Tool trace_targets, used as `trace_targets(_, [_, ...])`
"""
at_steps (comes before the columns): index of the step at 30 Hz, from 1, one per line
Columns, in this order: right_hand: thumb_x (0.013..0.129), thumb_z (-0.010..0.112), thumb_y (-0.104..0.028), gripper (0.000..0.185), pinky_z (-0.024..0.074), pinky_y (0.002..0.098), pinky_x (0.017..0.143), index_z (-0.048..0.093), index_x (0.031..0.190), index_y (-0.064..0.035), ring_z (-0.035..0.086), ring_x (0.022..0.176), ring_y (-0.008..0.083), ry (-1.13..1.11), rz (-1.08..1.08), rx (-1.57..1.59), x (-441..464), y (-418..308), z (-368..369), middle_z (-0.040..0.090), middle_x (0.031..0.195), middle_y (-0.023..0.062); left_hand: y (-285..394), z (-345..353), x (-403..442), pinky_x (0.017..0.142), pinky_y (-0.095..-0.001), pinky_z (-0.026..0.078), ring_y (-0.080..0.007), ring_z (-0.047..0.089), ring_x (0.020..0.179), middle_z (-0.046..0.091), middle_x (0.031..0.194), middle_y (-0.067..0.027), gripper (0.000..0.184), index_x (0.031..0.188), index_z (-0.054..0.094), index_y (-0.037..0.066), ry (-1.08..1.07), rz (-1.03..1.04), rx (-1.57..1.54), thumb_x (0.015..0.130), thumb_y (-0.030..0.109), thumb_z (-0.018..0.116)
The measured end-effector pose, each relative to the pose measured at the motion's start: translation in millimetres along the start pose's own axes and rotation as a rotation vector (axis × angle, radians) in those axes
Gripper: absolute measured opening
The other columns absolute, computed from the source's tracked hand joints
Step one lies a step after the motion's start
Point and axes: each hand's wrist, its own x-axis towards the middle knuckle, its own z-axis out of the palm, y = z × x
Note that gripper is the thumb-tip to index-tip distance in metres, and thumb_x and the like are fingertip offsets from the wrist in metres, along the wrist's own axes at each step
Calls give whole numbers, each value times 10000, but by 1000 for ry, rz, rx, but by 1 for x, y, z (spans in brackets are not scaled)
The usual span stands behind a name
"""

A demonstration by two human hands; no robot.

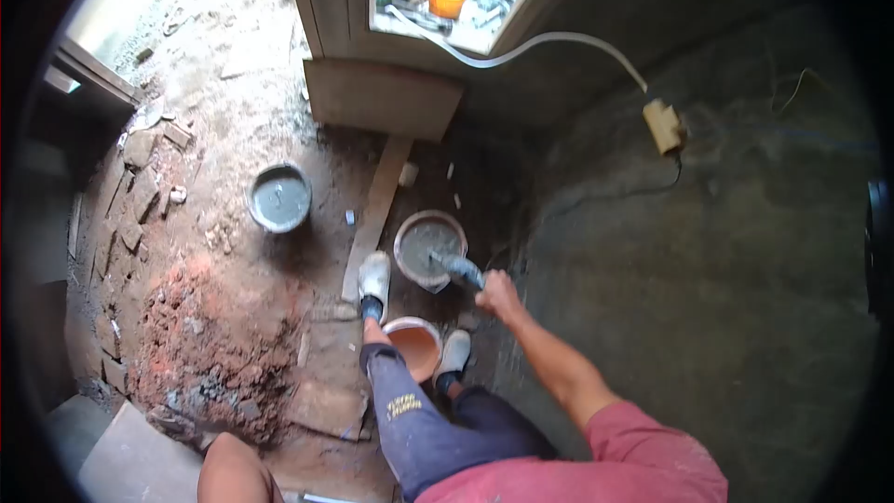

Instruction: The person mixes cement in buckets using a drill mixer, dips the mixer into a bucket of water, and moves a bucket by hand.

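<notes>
Clearly in the right fingers [497, 295], blue-grey tool [466, 272], reaching into bucket [399, 244]

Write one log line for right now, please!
Right fingers: closed around tool | tool: reaching into bucket of grey mix | left fingers: out of view

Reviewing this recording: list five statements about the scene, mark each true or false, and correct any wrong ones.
1. The right hand grips a tool that reaches into grey mix. True.
2. The orange-lined bowl between the feet is full of grey mix. False: no grey mix shows in it.
3. A yellow bucket shows through the opening. True.
4. The feet are bare. False: they wear pale shoes.
5. The left hand grips the orange-lined bowl. False: no hand touches it.
</notes>
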Motion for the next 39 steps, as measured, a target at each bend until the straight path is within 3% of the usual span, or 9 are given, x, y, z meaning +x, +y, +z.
trace_targets(5, [644, 664, -128, 201, 555, 479, 813, 687, 775, 22, 673, 854, 441, -38, 10, -42, 16, 1, -18, 666, 837, 297, 19, 18, -96, 797, -310, 479, -199, 567, 951, 575, 1060, -92, 293, 1065, 565, 34, 454, -138, 21, 1027, 297, 443])
trace_targets(9, [695, 698, -163, 263, 544, 498, 839, 712, 869, 33, 668, 928, 444, -82, 132, 64, 31, -2, -36, 667, 926, 312, 84, 119, -315, 777, -299, 486, -191, 584, 916, 593, 1021, -101, 298, 1026, 591, 18, 729, -979, -28, 1034, 273, 437])
trace_targets(11, [699, 697, -155, 259, 545, 491, 832, 717, 875, 36, 666, 927, 453, -94, 166, 78, 31, -16, -49, 666, 922, 315, 160, 182, -437, 742, -292, 495, -148, 581, 865, 594, 1003, -70, 190, 1013, 579, 22, 115, -1578, 17, 983, 210, 563])
trace_targets(13, [699, 695, -153, 261, 546, 483, 824, 711, 868, 46, 667, 926, 453, -96, 190, 101, 39, -12, -49, 667, 907, 315, 234, 246, -504, 823, -345, 491, -147, 548, 915, 572, 994, -61, 408, 1126, 553, 2, 12, -2026, -511, 782, 117, 739])
trace_targets(15, [695, 694, -152, 271, 544, 479, 796, 701, 864, 60, 667, 904, 462, -53, 161, 81, 45, -7, -42, 661, 872, 325, 291, 290, -548, 1025, -451, 449, -421, 560, 1162, 593, 1169, -285, 801, 1379, 476, -28, -586, -1625, -488, 645, 142, 750])
trace_targets(17, [688, 696, -148, 263, 539, 482, 757, 691, 838, 68, 666, 877, 470, -80, 178, 169, 41, -11, -46, 645, 832, 338, 309, 322, -537, 1114, -443, 380, -431, 415, 1342, 428, 1426, -270, 950, 1454, 377, -6, -977, -1769, -675, 639, 167, 834])
trace_targets(23, [701, 688, -149, 228, 534, 487, 735, 684, 791, 60, 667, 860, 464, -45, 172, 140, 37, -8, -43, 636, 806, 339, 347, 406, -559, 1035, -531, 418, -457, 444, 1291, 387, 1453, -237, 826, 1440, 415, 73, -861, -1503, -381, 708, 120, 795])
trace_targets(26, [699, 694, -156, 230, 534, 484, 746, 686, 795, 53, 669, 858, 462, -10, 209, 176, 35, -6, -48, 646, 810, 328, 367, 420, -583, 1001, -542, 436, -487, 458, 1260, 468, 1379, -262, 202, 1011, 652, 56, -654, -1539, -471, 816, 102, 677])
trace_targets(39, [685, 699, -186, 246, 519, 480, 714, 696, 821, 19, 662, 803, 454, 33, 178, 227, 14, 11, -42, 657, 772, 279, 416, 273, -546, 1053, -585, 346, -454, 519, 1182, 611, 1179, -224, 297, 1145, 618, 43, -1049, -1799, -475, 872, 130, 541])
